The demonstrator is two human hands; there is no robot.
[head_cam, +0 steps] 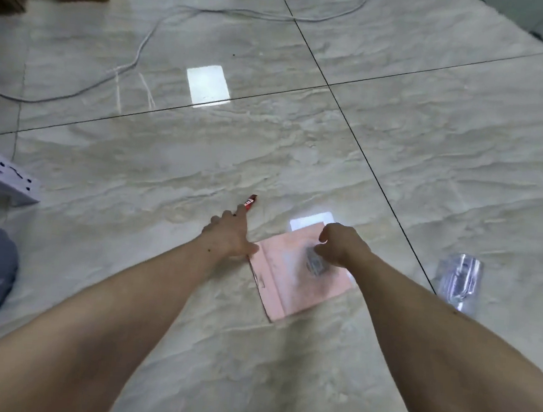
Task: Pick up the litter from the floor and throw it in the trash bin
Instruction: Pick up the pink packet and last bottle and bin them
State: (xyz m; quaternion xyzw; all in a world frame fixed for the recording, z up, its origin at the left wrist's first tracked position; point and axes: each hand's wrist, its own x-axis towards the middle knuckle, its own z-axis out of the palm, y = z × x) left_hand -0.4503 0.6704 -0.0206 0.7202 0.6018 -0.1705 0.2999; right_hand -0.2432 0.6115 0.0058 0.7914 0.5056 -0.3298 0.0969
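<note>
1. Litter, item one: a small red wrapper (251,201) is seen flat on the tiled floor (431,160), just past the fingertips of the left hand (231,235). The left hand is stretched forward with fingers extended and unclenched; contact with the wrapper cannot be told, and nothing is gripped.
2. Litter, item two: a pink sheet of paper (289,283) lies flat between the two forearms, one corner just beside the left hand's thumb. A grey smudged patch is noted near its far edge.
3. Right hand (339,244): held over the far part of the pink sheet, fingers loosely curled downward, apparently empty. Whether it touches the paper cannot be told. The placement is judged to be a readying for a pinch at the sheet's edge.
4. Litter, item three: a clear plastic cup (460,281) lies on its side to the right, well apart from both hands.
5. Other fixtures recorded: a white power strip (3,175) at left and a grey cable (146,40) trailing across the floor.
6. Trash bin: not in view.
7. Stage, as judged: pickup not yet made; reach under way, low over the floor.
</note>
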